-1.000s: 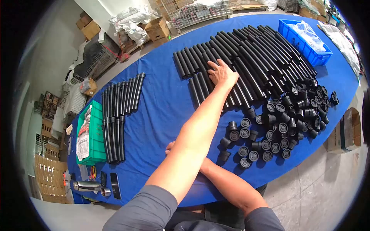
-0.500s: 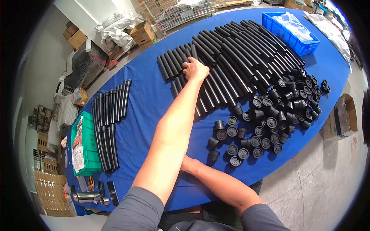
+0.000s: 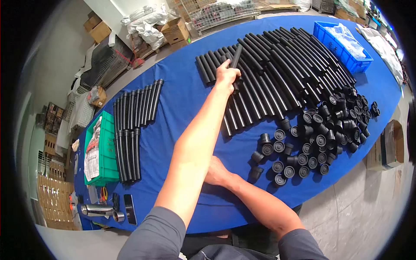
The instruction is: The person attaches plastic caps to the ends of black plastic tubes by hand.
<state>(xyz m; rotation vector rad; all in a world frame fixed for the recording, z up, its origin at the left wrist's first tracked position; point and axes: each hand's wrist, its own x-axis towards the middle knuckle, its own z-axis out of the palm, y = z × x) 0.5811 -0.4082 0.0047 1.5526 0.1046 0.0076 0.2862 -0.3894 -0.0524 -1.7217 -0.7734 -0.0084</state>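
My left hand (image 3: 227, 77) is closed round a black tube (image 3: 237, 55), which is tilted above the large group of black tubes (image 3: 281, 73) on the blue cloth. The tube's upper end sticks out beyond my fingers. Lower down, my right hand (image 3: 218, 171) is close to the cloth beside my left forearm, which crosses in front of it. Its fingers are mostly hidden. Many black ribbed caps (image 3: 320, 141) lie scattered to the right, below the tubes. Two rows of black tubes with collars at their ends (image 3: 128, 147) lie on the left.
A green crate (image 3: 108, 149) with newspaper stands at the left edge. Below it are a metal flask (image 3: 97, 210) and a dark phone-like object (image 3: 129, 209). A blue crate (image 3: 357, 65) with plastic bags is at the back right. Beside the table stands a cardboard box (image 3: 381, 154).
My left hand has lifted a tube from the group and tilted it. My right hand shows more beside my left forearm. The whole view has shifted, with the table further right.
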